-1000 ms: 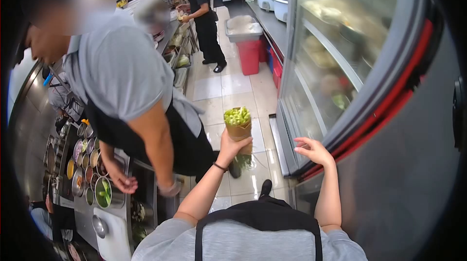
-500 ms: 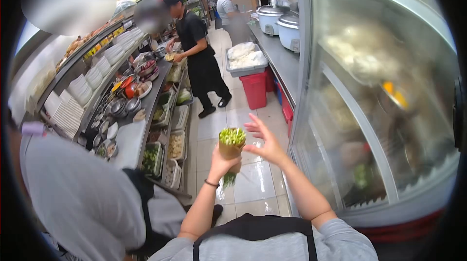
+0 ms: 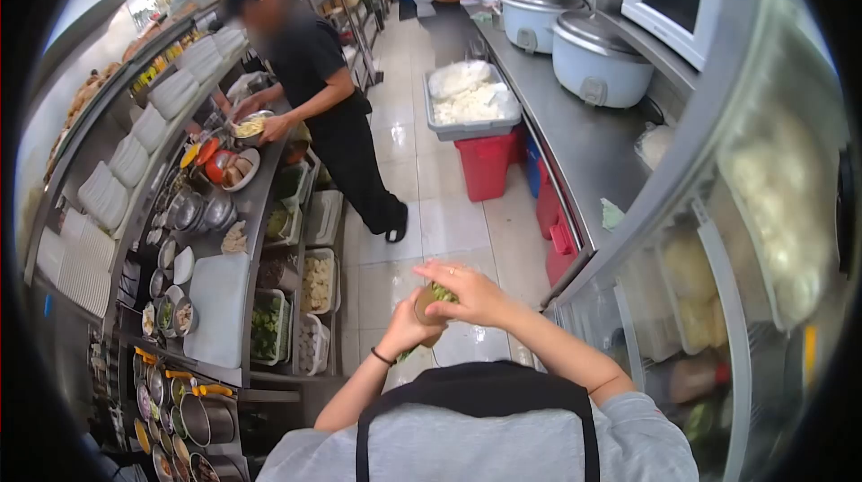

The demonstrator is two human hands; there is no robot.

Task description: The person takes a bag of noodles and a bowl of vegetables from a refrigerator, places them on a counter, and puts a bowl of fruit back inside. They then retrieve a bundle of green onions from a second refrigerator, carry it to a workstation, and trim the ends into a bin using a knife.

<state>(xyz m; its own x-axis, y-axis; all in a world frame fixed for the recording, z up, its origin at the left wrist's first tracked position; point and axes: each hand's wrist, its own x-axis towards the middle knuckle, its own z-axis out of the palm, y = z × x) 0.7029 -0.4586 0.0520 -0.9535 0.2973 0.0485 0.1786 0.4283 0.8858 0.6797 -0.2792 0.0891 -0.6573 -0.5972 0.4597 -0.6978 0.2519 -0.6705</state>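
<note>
A bundle of green stalks (image 3: 444, 294) in a brown wrap stands in front of my chest, its cut ends up. Wrapped round its middle is my left hand (image 3: 409, 325), with a dark band on the wrist. My right hand (image 3: 471, 293) lies over the top of the bundle, fingers bent across the stalk ends and touching them. Some green shows below my left hand. The hands hide much of the wrap.
On the left, a counter holds a cutting board (image 3: 214, 307), bowls and plates. A co-worker in black (image 3: 314, 78) stands there. Ahead are a grey tub (image 3: 471, 130) on a red bin (image 3: 485, 163) and rice cookers (image 3: 597, 60). A glass door (image 3: 691, 284) is at right.
My right hand has come from beside the bundle onto its top. The view has moved forward along the aisle, and the person close on my left is out of view.
</note>
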